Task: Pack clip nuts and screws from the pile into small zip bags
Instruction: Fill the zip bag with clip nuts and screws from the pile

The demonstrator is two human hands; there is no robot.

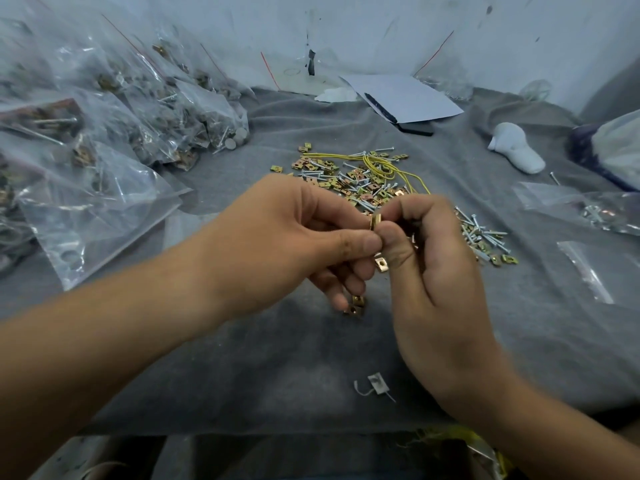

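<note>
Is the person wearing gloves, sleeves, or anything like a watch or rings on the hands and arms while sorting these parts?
No. Both the left hand and the right hand are bare, with no gloves. Both forearms are uncovered as far as the picture shows, so no sleeve is in view. No watch, bracelet or ring shows on either wrist or on the fingers that can be seen. The fingernails look short and unpainted.

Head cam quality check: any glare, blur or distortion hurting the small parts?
Head view: light is soft and even; glare streaks on the filled bags at left hide their contents; wide-angle bending curves the edges; the pile is a little soft, though the clip nut pinched between left hand and right hand reads clearly.
</note>
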